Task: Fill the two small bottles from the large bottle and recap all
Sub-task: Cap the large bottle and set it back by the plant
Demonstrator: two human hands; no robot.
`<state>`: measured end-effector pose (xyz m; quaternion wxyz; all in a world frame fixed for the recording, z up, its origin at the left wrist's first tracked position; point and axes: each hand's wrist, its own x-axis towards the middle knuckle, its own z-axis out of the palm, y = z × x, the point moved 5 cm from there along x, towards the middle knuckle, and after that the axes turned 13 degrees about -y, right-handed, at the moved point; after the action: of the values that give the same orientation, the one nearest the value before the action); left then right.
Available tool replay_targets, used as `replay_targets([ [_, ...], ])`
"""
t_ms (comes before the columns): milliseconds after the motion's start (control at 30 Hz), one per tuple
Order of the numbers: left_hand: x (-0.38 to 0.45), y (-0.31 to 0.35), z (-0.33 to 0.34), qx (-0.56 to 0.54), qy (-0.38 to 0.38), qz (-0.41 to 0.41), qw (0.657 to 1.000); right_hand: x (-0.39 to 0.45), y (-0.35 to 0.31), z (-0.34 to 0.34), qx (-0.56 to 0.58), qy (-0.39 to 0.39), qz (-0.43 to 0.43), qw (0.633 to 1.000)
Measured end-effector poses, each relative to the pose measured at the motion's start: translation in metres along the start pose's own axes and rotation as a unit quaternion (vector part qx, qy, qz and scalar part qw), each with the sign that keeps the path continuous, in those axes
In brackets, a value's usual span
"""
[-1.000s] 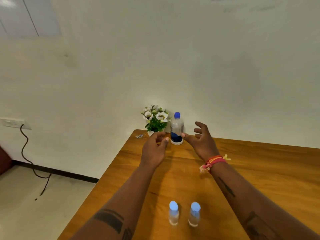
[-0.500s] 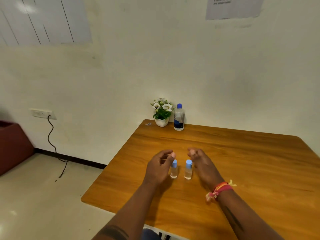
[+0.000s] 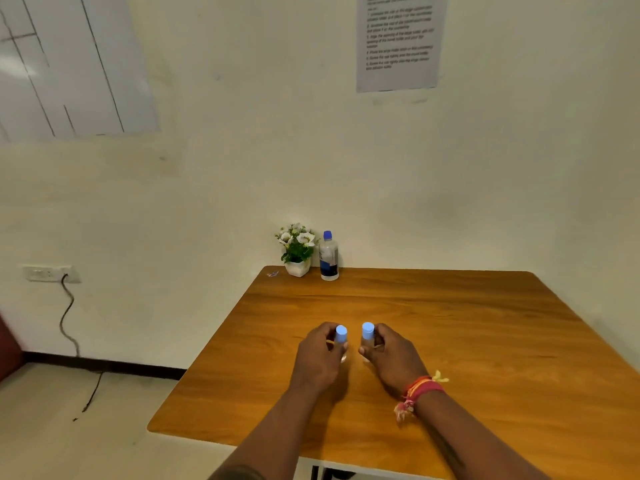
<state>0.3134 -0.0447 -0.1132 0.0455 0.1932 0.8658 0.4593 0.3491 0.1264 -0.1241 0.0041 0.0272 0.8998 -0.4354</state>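
- Both our hands sit mid-table: left hand (image 3: 320,356) curls round the left small bottle (image 3: 341,336), right hand (image 3: 391,355) round the right small bottle (image 3: 367,332), each capped pale blue and upright.
- We see the large bottle (image 3: 328,256), blue-capped, standing at the far edge of the wooden table (image 3: 467,323) by the wall, just beside a potted plant (image 3: 298,249).
- Its dark blue label we cannot read; the printed sheet (image 3: 400,41) on the wall is too blurred also.
- Our forearms reach forward, a red-orange wristband (image 3: 420,391) on the right wrist.
- Left of us, a socket (image 3: 48,273) with a dangling cable (image 3: 69,323).
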Motion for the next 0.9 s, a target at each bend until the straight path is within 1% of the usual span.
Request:
replay_targets([
  [133,0.022,0.039,0.023,-0.006,0.002,0.029,1.0,-0.011,0.017,-0.057,0.007,0.068,0.033,0.997],
  [267,0.057,0.081,0.063,-0.025,-0.004,0.05,0.998,-0.008,0.046,-0.116,0.008,0.113,0.058,0.992],
  [367,0.102,0.108,0.103,-0.025,-0.024,0.067,0.997,0.007,0.074,-0.158,-0.004,0.143,0.076,0.987],
  [433,0.146,0.122,0.137,-0.037,-0.03,0.069,0.996,0.027,0.1,-0.192,-0.02,0.161,0.09,0.983],
  [533,0.209,0.136,0.185,-0.067,-0.046,0.057,0.995,0.062,0.136,-0.243,-0.047,0.181,0.121,0.975],
  [667,0.288,0.152,0.245,-0.059,-0.087,0.058,0.993,0.111,0.188,-0.298,-0.052,0.206,0.177,0.961],
  [767,0.34,0.161,0.278,-0.051,-0.093,0.054,0.993,0.148,0.22,-0.324,-0.077,0.203,0.209,0.954],
  [900,0.385,0.164,0.304,-0.032,-0.102,0.047,0.993,0.177,0.245,-0.346,-0.071,0.197,0.241,0.948],
])
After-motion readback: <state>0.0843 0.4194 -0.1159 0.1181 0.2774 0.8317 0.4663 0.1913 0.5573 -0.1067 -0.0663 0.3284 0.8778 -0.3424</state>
